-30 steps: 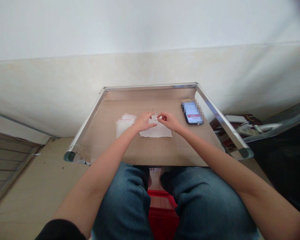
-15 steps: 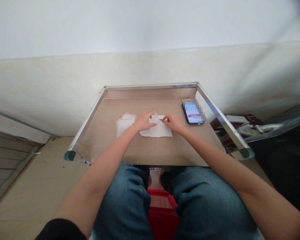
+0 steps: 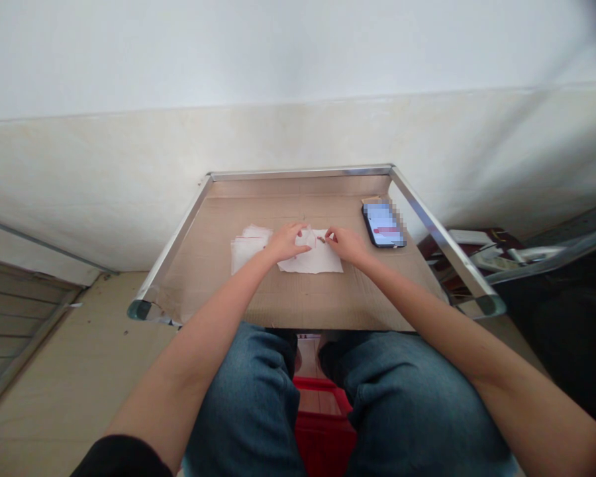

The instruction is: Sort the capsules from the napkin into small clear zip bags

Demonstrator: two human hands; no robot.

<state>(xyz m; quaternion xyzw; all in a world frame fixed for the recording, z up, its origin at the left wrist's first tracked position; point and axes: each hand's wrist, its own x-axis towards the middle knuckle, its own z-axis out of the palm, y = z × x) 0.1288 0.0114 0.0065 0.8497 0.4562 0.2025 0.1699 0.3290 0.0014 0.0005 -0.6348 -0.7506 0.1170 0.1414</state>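
My left hand (image 3: 284, 242) curves its thumb and fingers around the edge of a small clear plastic bag (image 3: 307, 236). Under the bag lies a sheet of white paper (image 3: 322, 262). A few tiny brown pieces (image 3: 320, 239) are on the paper, just right of the bag; their kind is too small to tell. Beside them my right hand (image 3: 345, 245) has thumb and fingertips pinched together, and what they hold, if anything, is hidden. A loose pile of flat clear bags (image 3: 246, 249) with reddish edge lines lies left of the paper, partly behind my left forearm.
A cardboard-covered table (image 3: 278, 301) with a raised metal frame (image 3: 302, 175) stands against the wall. A phone (image 3: 385, 224) with its screen lit lies at the right. Below are my knees in jeans and a red plastic object (image 3: 322, 434).
My right fingertips have drawn slightly back to the right, so the brown pieces on the paper show more. My left hand and the bag have stayed in place.
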